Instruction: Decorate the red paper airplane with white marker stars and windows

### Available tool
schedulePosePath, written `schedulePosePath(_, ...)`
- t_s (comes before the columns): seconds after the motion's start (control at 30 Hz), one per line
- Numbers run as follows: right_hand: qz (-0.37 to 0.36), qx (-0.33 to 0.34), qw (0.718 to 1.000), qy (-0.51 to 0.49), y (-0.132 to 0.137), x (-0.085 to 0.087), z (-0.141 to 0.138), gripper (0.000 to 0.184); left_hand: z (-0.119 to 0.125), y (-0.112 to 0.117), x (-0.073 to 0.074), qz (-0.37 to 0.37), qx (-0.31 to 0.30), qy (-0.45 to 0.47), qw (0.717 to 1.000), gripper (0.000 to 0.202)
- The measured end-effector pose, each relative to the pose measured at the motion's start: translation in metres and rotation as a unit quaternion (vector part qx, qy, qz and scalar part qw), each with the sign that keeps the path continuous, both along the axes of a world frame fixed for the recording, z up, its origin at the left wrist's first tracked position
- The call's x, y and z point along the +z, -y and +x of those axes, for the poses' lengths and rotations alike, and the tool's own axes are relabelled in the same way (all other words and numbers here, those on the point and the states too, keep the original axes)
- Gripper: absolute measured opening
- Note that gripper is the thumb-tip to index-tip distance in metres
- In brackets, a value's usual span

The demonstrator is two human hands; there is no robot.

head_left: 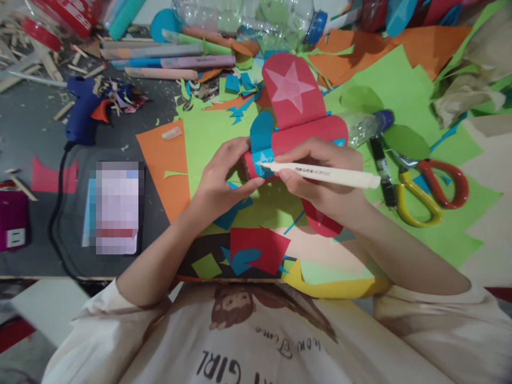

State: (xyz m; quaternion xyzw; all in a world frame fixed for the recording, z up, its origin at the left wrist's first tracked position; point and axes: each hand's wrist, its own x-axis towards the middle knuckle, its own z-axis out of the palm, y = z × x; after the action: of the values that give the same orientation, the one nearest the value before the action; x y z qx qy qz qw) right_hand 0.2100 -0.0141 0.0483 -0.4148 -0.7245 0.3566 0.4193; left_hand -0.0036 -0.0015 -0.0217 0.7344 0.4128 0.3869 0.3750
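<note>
A toy plane point(308, 130) made from a plastic bottle wrapped in red paper lies before me, its clear neck and purple cap pointing right. Its upper red wing point(294, 88) carries a pale star; the lower wing partly shows below my right forearm. My left hand point(224, 178) grips the tail end, thumb below and fingers above. In my right hand point(320, 165) is a white acrylic marker point(332, 174), pinched like a pen. The marker's tip touches a whitish star point(264, 161) on the blue paper tail piece.
Scissors point(432, 186) and a black cutter point(383, 173) lie right of the plane. At left are a blue glue gun point(86, 109) with its cord and a phone point(118, 208). Markers point(172, 61), paper scraps and a clear bottle point(256, 21) fill the back.
</note>
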Motion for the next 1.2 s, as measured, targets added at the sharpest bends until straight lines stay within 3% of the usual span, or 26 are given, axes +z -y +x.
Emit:
schedulePosePath(0.67,-0.017,-0.021,0.999,-0.034,0.0003,-0.0037,-0.0003,0.008,-0.0002,0.0015,-0.0004,0.0,-0.001,0.0,1.0,0.053)
schedulePosePath(0.97,-0.015,0.005,1.0,-0.018,-0.0006,-0.0004,0.0004,0.01,0.0007,-0.0003,0.001,0.004,-0.006,0.005,1.0,0.052)
schedulePosePath(1.2,-0.014,-0.026,0.999,-0.04,-0.0007,-0.0011,-0.0005,0.01,0.0002,0.0007,-0.0004,-0.001,-0.003,0.0,1.0,0.054)
